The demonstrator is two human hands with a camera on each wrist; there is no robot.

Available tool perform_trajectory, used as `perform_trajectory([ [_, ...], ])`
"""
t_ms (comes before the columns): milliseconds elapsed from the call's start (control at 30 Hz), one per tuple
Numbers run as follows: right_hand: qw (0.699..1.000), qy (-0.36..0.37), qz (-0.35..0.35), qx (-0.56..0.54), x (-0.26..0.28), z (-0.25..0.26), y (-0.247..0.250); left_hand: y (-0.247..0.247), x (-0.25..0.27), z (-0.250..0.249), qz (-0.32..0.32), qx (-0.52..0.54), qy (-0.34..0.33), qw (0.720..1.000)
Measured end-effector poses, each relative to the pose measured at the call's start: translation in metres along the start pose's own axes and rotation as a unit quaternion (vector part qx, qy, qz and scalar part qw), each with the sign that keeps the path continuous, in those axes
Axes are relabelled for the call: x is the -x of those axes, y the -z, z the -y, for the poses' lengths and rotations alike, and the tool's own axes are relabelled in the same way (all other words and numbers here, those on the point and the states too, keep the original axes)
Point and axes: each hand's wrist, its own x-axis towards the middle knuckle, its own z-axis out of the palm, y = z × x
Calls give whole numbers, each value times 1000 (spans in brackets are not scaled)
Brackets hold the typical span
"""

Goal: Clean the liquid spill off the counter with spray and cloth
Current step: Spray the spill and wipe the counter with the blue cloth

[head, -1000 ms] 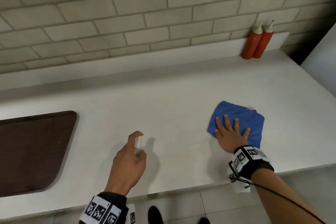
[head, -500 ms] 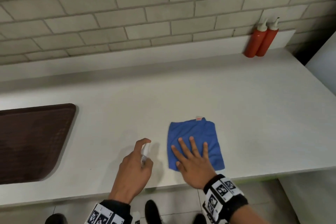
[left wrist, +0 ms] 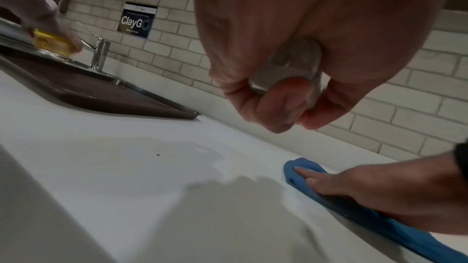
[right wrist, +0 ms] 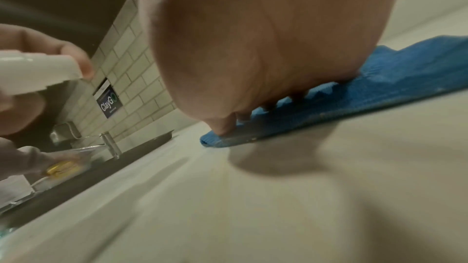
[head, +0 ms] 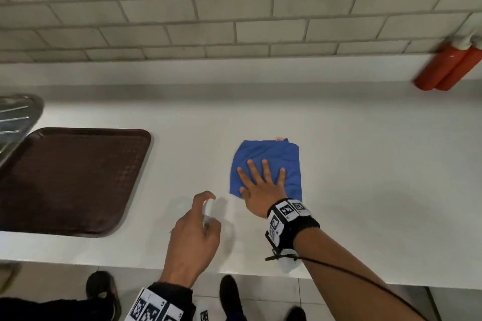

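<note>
Nearest the counter [head: 365, 164] edge, the left hand [head: 191, 240] curls around a small, light spray bottle [head: 208, 212]. Just beyond, the right hand [head: 260, 187] presses flat, fingers spread, on the soft blue cloth [head: 271, 154]; it looks limp, best moved under the palm.

Blue microfiber cloth [head: 271, 161] folded to a rough square, flat on white tabletop [head: 365, 164], small pale tag at its far edge, near corner under right hand [head: 260, 190] with fingers spread flat on it. Small spray bottle [head: 208, 212], white cap, clear body, upright-tilted in left hand [head: 193, 240] grip, forefinger on top, just left of cloth and above the tabletop. Liquid spill [left wrist: 142, 159]: thin clear wet patch with faint edges on tabletop, left of cloth.
</note>
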Motion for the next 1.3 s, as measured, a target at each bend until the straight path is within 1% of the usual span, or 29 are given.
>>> perform_trajectory([
  [100, 999, 22, -33, 23, 37, -16, -15, 1, -8, 5, -1, -6, -7, 1000],
  [200, 997, 19, -67, 30, 98, -40, -43, 2, -15, 9, 14, -19, -14, 1000],
  [300, 994, -16, -97, 46, 160, -60, -70, 4, -20, 14, 21, -26, -14, 999],
  [400, 994, -68, -80, 19, 186, -65, -76, 5, -24, 16, 23, -18, -14, 999],
  [467, 994, -76, -77, 18, 180, -63, -76, 4, -27, 18, 26, -21, -13, 999],
  [567, 994, -99, -46, -6, 151, -58, -67, 3, -32, 20, 35, -23, -20, 999],
  [667, 993, -114, -24, -27, 98, -56, -34, 4, -39, 21, 38, -16, -31, 999],
  [733, 991, -123, -31, -50, 52, -58, -14, 8, -45, 22, 29, -13, -40, 999],
  [833, 992, -113, -22, -44, -11, -46, 17, 15, -51, 24, 12, -1, -59, 998],
  [933, 994, -105, 10, -29, -40, -25, 31, 23, -56, 30, 11, 18, -62, 998],
  [1000, 996, -91, 12, -18, -39, -14, 30, 26, -56, 35, 4, 38, -64, 997],
  [1100, 998, -60, -10, 8, -21, -7, 15, 28, -53, 38, -26, 45, -67, 996],
  [1200, 999, -26, -10, 22, 6, -1, -2, 26, -50, 36, -51, 25, -64, 996],
  [1300, 999, 0, -22, 38, 44, 0, -22, 24, -44, 32, -60, 8, -53, 997],
])
